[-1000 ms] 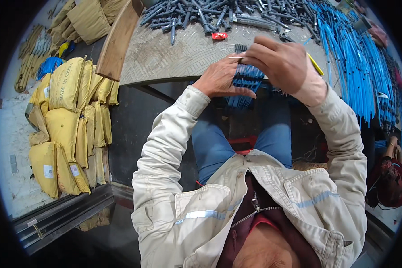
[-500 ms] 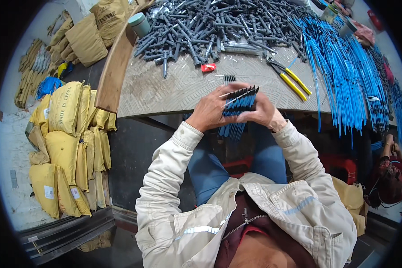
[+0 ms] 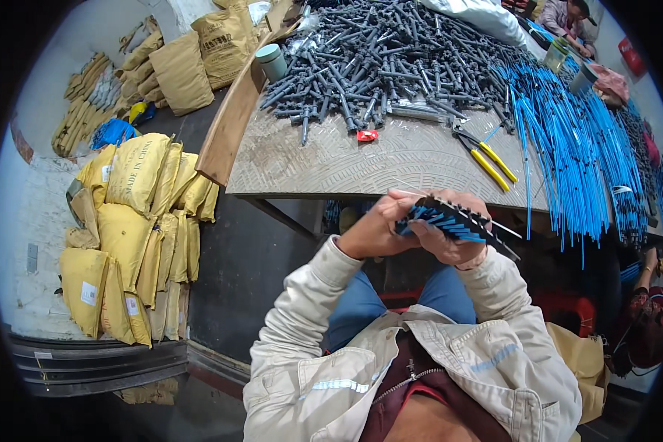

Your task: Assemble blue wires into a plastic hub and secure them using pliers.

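Observation:
A bundle of thin blue rods with black ends (image 3: 445,218) lies across both hands, just in front of the table's near edge. My left hand (image 3: 379,230) closes on the bundle's left end. Around its right part wraps my right hand (image 3: 453,247), thumb over the blue rods. Thin pale and dark rods stick out past the right hand. The fingers behind the bundle are partly hidden. Beyond the hands, pliers with yellow handles (image 3: 487,160) and a small red packet (image 3: 367,135) lie on the table (image 3: 302,166).
Dark grey plastic parts (image 3: 390,51) are heaped at the back. Many blue rods (image 3: 559,147) hang over the table's right edge. A lidded cup (image 3: 272,65) stands by the wooden board (image 3: 232,132). Yellow sacks (image 3: 136,228) are stacked at left. Other people sit at far right.
Both hands have drawn the bundle off the table toward me and tilted it so its length now points right. The view has shifted left.

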`<action>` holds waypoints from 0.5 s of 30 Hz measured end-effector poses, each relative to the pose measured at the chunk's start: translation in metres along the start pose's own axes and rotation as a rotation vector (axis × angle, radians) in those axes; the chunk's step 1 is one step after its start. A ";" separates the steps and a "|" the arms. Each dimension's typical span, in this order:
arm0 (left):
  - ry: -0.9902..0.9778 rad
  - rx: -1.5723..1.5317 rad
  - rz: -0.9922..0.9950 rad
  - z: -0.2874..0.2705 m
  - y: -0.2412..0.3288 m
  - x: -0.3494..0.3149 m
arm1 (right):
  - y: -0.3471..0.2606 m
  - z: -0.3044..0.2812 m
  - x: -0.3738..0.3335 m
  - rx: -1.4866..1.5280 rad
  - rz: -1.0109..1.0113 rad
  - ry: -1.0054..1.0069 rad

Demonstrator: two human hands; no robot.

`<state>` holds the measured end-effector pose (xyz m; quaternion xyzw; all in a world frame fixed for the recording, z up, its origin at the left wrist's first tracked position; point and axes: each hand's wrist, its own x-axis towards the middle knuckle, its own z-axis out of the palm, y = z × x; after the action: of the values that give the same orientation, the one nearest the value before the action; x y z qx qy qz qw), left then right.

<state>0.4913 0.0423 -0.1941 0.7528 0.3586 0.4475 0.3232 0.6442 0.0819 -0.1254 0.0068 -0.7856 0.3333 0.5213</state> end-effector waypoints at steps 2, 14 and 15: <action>0.083 -0.205 -0.238 0.020 0.009 -0.003 | 0.002 0.002 -0.019 0.181 0.295 0.001; 0.153 -0.596 -0.551 0.075 -0.007 -0.036 | 0.025 0.005 -0.053 0.504 0.726 -0.010; 0.256 -0.565 -0.520 0.075 -0.001 -0.037 | 0.027 0.004 -0.054 0.439 0.580 -0.105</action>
<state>0.5458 -0.0004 -0.2410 0.4569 0.4373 0.5218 0.5725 0.6564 0.0830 -0.1852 -0.0873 -0.6905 0.6269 0.3501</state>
